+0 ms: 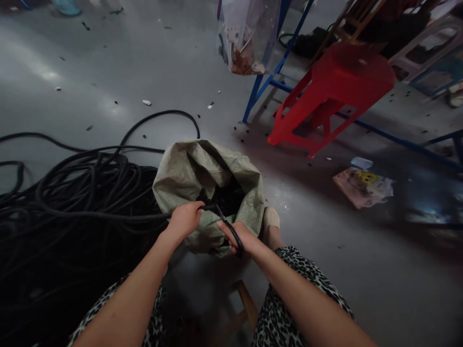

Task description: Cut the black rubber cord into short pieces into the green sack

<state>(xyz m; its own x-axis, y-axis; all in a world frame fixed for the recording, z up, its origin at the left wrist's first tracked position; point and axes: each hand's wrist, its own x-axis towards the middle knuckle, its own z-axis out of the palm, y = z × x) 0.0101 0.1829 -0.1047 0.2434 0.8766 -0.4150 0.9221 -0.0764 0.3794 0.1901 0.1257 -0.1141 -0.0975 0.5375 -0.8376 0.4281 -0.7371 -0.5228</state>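
My left hand is closed around a black cable that runs in from a big tangled pile on the floor at my left. The cable's end reaches over the mouth of a pale green woven sack standing between my knees. Dark cut pieces lie inside the sack. My right hand grips black-handled scissors, whose blades point up at the cable end near my left fingers.
A red plastic stool stands at the upper right beside a blue metal frame. A clear plastic bag hangs above. A packet with a yellow smiley lies on the grey floor. My foot rests beside the sack.
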